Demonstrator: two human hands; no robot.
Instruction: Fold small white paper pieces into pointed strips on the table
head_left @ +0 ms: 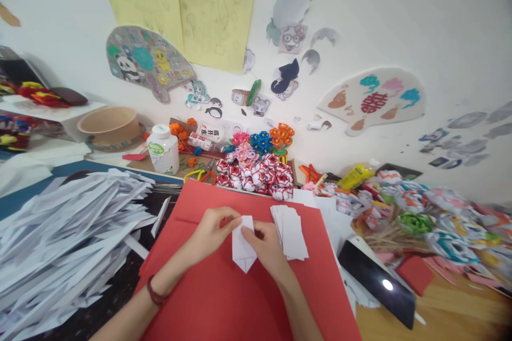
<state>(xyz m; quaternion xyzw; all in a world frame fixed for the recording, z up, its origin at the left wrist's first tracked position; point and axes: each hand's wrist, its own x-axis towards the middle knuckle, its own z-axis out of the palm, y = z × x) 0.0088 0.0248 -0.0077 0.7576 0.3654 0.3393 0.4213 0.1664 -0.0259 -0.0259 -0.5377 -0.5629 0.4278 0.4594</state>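
Note:
A white folded paper piece [242, 249] with a pointed lower end is held between my two hands, over a large red paper sheet [236, 298]. My left hand [217, 226] pinches its upper left edge between thumb and fingertips. On the right side, my right hand [267, 242] grips it with the thumb laid across the front and the fingers curled behind. Just right of that hand, a small stack of white paper rectangles [291, 232] lies slightly fanned on the red sheet.
A big heap of folded white strips [68, 240] covers the left side. Behind the red sheet stand red-and-white paper flowers [260, 177] and a white bottle [163, 150]. At right lie a black phone [376, 279] and several wrapped paper flowers [450, 245].

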